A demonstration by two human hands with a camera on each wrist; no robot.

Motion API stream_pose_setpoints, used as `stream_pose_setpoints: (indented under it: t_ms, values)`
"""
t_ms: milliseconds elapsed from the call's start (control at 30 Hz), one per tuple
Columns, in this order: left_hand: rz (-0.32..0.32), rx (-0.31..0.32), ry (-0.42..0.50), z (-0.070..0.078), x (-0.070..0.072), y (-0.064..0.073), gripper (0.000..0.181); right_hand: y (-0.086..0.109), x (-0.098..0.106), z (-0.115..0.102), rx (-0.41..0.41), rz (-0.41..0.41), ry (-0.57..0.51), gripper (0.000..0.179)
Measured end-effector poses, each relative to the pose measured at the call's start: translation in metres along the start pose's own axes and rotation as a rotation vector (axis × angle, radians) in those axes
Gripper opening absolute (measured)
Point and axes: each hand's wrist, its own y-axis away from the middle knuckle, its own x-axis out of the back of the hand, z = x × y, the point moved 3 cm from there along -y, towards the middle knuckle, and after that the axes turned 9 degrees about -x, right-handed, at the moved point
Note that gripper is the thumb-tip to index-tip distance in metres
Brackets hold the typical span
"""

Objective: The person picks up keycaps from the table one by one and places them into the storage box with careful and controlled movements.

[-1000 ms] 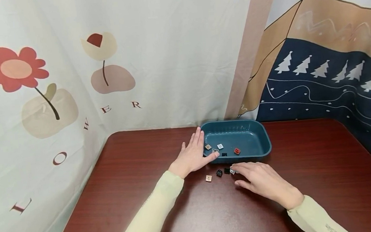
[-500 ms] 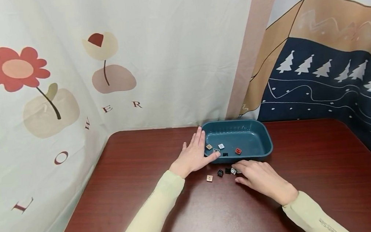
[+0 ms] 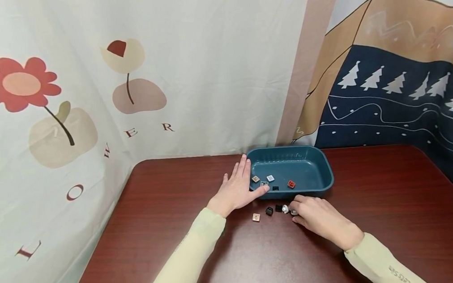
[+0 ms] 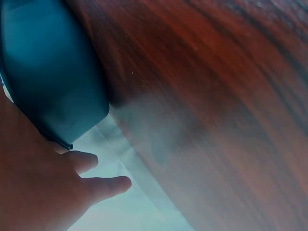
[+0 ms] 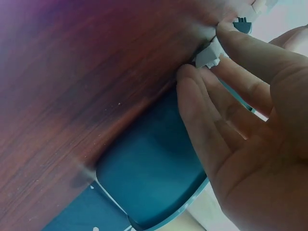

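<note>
Several small keycaps lie in a row on the table in front of the blue tray (image 3: 326, 168): a beige keycap (image 3: 256, 217), a black keycap (image 3: 269, 211), another black keycap (image 3: 278, 208) and a white keycap (image 3: 285, 209). At the row's right end my right hand (image 3: 320, 218) pinches a light grey keycap (image 5: 208, 55) between thumb and fingers, low over the table. My left hand (image 3: 235, 191) rests with straight fingers along the tray's left side, its thumb over the front rim. The left wrist view shows that hand against the tray's outer wall (image 4: 57, 72).
Inside the tray lie a red keycap (image 3: 291, 184), a white keycap (image 3: 270, 178), a tan keycap (image 3: 256, 179) and a few others, one partly behind the left thumb. The brown table (image 3: 146, 238) meets a printed curtain (image 3: 204, 71) at its back edge.
My right thumb and fingers have closed around the light grey keycap and drawn slightly right, off the white keycap, which now shows more fully. The left hand stays on the tray.
</note>
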Motion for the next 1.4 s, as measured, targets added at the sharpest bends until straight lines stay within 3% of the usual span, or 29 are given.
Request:
stream_pose_setpoints:
  t_ms: [300, 500, 833, 1400]
  values:
    - [0.004, -0.001, 0.009, -0.001, -0.001, 0.0, 0.111, 0.001, 0.0, -0.001, 0.02, -0.025, -0.03, 0.018]
    - [0.003, -0.002, 0.013, -0.001, -0.001, -0.001, 0.111, 0.003, 0.004, 0.0, -0.01, -0.052, -0.06, 0.018]
    - [-0.014, 0.011, 0.008, -0.002, -0.002, -0.001, 0.112, 0.009, 0.007, 0.004, -0.044, -0.025, -0.114, 0.019]
    - [-0.005, 0.007, 0.006, 0.0, -0.001, -0.001, 0.111, 0.013, 0.025, 0.005, -0.049, 0.213, -0.171, 0.024]
